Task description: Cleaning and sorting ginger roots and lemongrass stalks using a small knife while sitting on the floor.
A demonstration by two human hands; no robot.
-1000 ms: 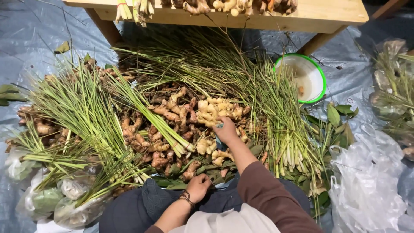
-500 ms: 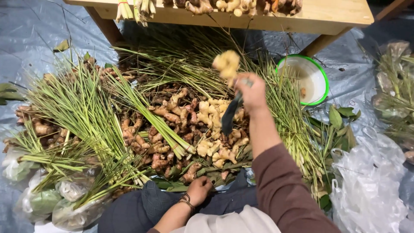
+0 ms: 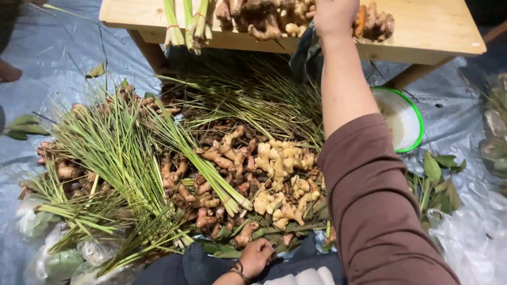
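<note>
Right hand (image 3: 334, 16), top centre of frame, reaches over the wooden table (image 3: 422, 31) among ginger roots (image 3: 264, 18); its fingers are hidden, so the grip cannot be told, and a dark cloth (image 3: 303, 55) hangs below it. The roots' long axes run roughly across the tabletop; placing there is best done clear of the edge. Left hand (image 3: 257, 257), loosely curled, rests at bottom centre on leaves (image 3: 224, 248).

A white bowl with a green rim (image 3: 404, 126) sits on the grey plastic sheet (image 3: 63, 63), below and to the right of the raised right hand (image 3: 335, 16). Loose green leaves (image 3: 438, 174) lie just past the bowl, with crumpled clear plastic bags (image 3: 470, 237) nearer the body. Far left of the left hand (image 3: 257, 257), long bundles of lemongrass (image 3: 116, 158) fan over brown roots, with bagged greens (image 3: 58, 261) at their near end. Tied lemongrass stalks (image 3: 185, 21) hang over the tabletop (image 3: 433, 26) edge, left of the right hand.
</note>
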